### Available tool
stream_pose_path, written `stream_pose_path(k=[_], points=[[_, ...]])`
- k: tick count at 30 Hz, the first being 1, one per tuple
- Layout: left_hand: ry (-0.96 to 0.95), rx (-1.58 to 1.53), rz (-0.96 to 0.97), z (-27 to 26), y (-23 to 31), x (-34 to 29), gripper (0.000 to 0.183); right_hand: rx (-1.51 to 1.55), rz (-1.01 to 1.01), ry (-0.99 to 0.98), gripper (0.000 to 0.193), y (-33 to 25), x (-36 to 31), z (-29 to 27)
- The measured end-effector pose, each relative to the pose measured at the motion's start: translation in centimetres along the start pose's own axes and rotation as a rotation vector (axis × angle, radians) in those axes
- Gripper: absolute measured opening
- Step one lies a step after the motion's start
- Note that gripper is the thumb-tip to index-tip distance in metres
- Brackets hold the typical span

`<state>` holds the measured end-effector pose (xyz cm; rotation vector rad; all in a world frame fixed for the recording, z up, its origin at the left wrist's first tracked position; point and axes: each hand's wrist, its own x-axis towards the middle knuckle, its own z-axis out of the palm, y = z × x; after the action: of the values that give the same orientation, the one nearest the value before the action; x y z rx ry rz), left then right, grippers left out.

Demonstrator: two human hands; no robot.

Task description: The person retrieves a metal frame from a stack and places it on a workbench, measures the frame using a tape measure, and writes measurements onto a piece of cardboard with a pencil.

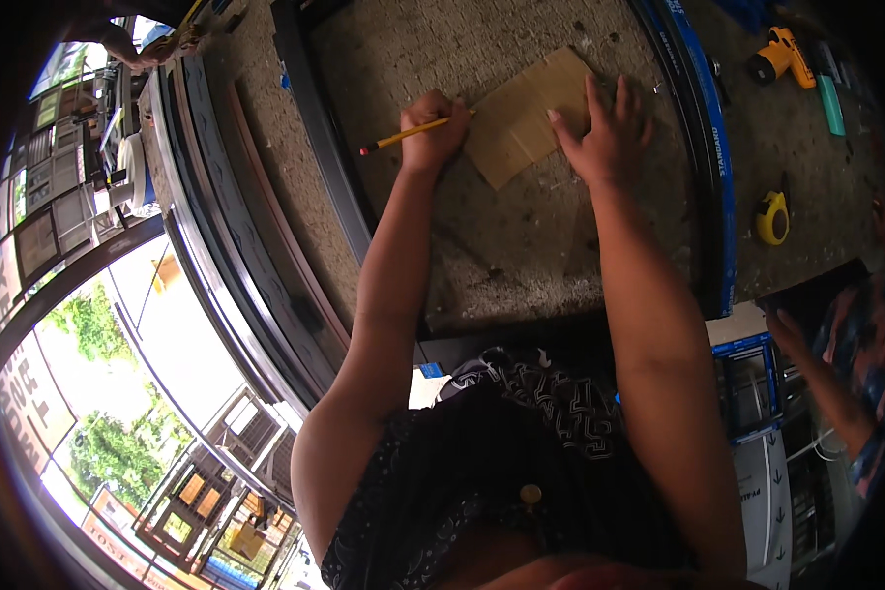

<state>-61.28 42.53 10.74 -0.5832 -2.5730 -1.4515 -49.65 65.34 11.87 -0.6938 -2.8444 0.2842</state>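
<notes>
A flat piece of brown cardboard (521,123) lies at a slant on the worn, speckled work surface. My left hand (435,136), at its left edge, is closed around a yellow pencil (399,136). The pencil's pink eraser end sticks out to the left, and its other end meets the cardboard's left edge; whether it touches is too small to tell. On the cardboard's right part rests my right hand (612,133), fingers spread and thumb over the board, gripping nothing.
Dark metal bars (326,147) run along the left, and a blue-and-black frame piece (715,167) along the right. Beyond it lie a yellow tape measure (774,218), a yellow-orange power tool (785,59) and a teal object (831,106). Another person's arm (826,379) shows at right; another hand (152,54) at upper left.
</notes>
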Motion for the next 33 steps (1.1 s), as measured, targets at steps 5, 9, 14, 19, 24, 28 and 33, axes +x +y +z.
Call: stream_pose_path(k=[5, 9, 14, 19, 24, 28, 33], points=[[0.027, -0.046, -0.136, -0.05, 0.25, -0.01, 0.03, -0.005, -0.014, 0.011, 0.076, 0.08, 0.06, 0.02], [0.005, -0.01, -0.086, -0.05, 0.17, 0.17, 0.03, -0.008, -0.007, 0.003, 0.075, 0.06, 0.12, 0.11], [-0.015, 0.009, -0.114, -0.05, 0.15, 0.17, 0.03, -0.003, -0.007, 0.013, 0.076, 0.03, 0.08, 0.2], [-0.013, 0.023, -0.071, -0.11, 0.25, 0.18, 0.031, -0.009, -0.003, 0.012, 0.076, 0.03, 0.09, 0.18], [-0.038, 0.08, -0.055, -0.15, 0.27, 0.17, 0.031, -0.008, 0.0, 0.003, 0.076, 0.03, 0.1, 0.14], [0.004, -0.032, -0.096, -0.05, 0.23, 0.28, 0.032, 0.001, -0.003, 0.011, 0.076, -0.02, 0.13, 0.17], [-0.023, 0.001, -0.143, -0.07, 0.5, 0.42, 0.032, -0.006, 0.01, -0.025, 0.076, 0.03, 0.06, 0.07]])
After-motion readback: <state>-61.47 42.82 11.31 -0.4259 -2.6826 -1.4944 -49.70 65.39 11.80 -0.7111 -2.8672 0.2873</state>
